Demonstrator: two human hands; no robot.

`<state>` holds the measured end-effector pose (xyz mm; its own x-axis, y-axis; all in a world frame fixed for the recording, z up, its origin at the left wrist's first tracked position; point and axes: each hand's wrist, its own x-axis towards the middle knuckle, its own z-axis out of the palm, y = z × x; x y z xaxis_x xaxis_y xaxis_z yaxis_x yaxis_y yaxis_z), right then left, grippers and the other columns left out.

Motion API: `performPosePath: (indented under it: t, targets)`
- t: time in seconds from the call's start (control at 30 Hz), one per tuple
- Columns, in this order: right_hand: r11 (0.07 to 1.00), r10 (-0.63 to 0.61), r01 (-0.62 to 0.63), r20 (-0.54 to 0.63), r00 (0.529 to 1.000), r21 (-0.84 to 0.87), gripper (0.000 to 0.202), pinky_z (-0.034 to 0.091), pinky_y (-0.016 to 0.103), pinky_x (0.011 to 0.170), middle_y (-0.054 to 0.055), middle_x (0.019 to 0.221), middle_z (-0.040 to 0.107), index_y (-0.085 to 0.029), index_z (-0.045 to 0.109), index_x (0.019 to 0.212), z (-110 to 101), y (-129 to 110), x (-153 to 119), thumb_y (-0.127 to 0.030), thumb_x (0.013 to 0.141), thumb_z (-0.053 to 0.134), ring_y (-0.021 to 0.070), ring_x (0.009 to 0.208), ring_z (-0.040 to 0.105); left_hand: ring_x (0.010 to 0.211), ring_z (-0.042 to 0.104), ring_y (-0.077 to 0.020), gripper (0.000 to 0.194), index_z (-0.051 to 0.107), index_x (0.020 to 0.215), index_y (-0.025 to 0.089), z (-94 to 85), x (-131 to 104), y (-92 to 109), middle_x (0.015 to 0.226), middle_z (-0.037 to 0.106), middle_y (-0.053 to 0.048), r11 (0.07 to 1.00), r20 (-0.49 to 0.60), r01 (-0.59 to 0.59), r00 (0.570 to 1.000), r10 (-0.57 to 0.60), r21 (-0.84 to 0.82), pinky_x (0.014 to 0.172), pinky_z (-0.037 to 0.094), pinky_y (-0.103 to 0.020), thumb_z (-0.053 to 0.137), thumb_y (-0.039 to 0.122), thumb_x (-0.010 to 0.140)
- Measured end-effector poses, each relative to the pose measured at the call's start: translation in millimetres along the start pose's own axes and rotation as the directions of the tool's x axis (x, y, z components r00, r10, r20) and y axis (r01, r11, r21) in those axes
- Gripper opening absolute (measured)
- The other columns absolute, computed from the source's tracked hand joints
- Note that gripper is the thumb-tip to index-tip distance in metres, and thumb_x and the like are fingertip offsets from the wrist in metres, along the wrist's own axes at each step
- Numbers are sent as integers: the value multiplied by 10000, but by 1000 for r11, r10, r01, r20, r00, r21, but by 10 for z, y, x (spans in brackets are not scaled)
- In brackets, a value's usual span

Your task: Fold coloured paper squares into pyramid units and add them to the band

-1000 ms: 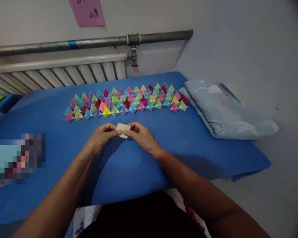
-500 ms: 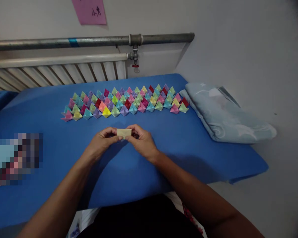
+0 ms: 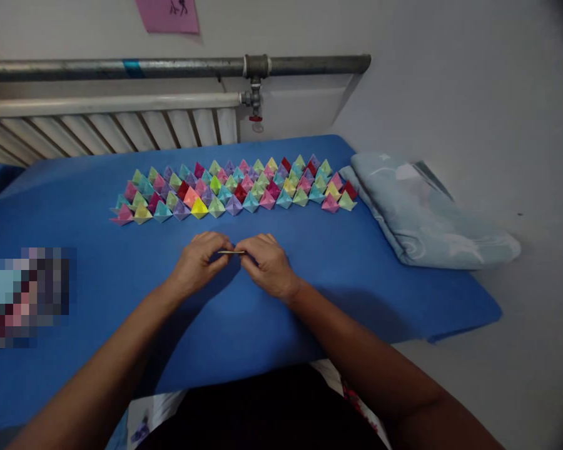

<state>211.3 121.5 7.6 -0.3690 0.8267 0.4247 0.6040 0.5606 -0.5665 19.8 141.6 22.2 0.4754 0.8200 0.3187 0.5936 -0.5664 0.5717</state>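
Note:
Between my two hands is a small folded piece of pale yellow paper (image 3: pixel 231 252), turned so that only its thin edge shows. My left hand (image 3: pixel 201 257) pinches its left end between thumb and fingers. At the right end, my right hand (image 3: pixel 267 261) grips it the same way. Both hands hover over the blue-covered surface (image 3: pixel 244 325), close to each other. Just beyond them stand several rows of small folded paper boats (image 3: pixel 234 205) in many colours, packed side by side.
A folded grey-green patterned blanket (image 3: pixel 431 219) lies at the right by the wall. A white radiator (image 3: pixel 169 128) and a metal pipe (image 3: pixel 178 67) with a red-handled valve (image 3: pixel 255 117) run behind the surface. A blurred-out item (image 3: pixel 23 300) lies at the left.
The yellow paper has tilted from showing its flat face to showing its edge. My fingers have curled further over it. The view has shifted slightly.

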Motion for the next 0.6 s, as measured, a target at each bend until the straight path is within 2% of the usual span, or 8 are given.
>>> performPosePath:
  t: [0.1,0.2,0.27,0.4,0.5,0.6]
  targets:
    - [970,-136,149,78,988,-194,214,321,342,865,52,972,709,-194,657,984,12,74,17,-119,932,463,188,931,557,946,609,-231,127,670,901,203,117,-21,-90,990,695,-78,954,-53,-143,985,163,262,835,440,-383,544,199,886]
    - [922,-207,252,176,962,-295,256,300,354,863,53,970,711,-200,663,981,56,124,10,-162,995,411,191,926,546,877,592,-234,146,666,849,197,190,-75,-129,947,683,-90,906,-18,-177,980,199,384,777,437,-375,536,213,916]
    - [896,-235,305,238,942,-322,280,294,355,866,51,971,711,-203,666,984,86,136,-13,-177,1013,388,189,920,536,833,590,-225,173,665,842,195,195,-141,-124,912,689,-83,886,47,-201,979,199,419,754,430,-368,516,206,928]
    - [883,-272,377,349,897,-280,233,300,373,881,74,1057,705,-187,663,1057,88,128,-90,-133,963,457,211,965,525,872,618,-236,204,666,1022,171,144,-319,-90,991,724,-93,866,128,-253,967,219,431,788,431,-387,478,164,942]
    - [917,-263,348,360,895,-195,299,315,403,910,99,1171,686,-182,641,1158,48,127,-150,-93,903,514,239,1049,517,920,626,-249,222,672,1048,151,132,-432,-77,1068,722,-121,860,103,-278,960,259,428,809,436,-405,469,175,962]
    - [941,-235,304,352,906,-152,330,329,413,923,105,1222,681,-171,634,1192,15,141,-185,-89,895,514,253,1098,511,937,623,-254,219,690,1019,153,161,-492,-71,1068,721,-122,855,57,-290,954,294,430,787,441,-393,478,183,969]
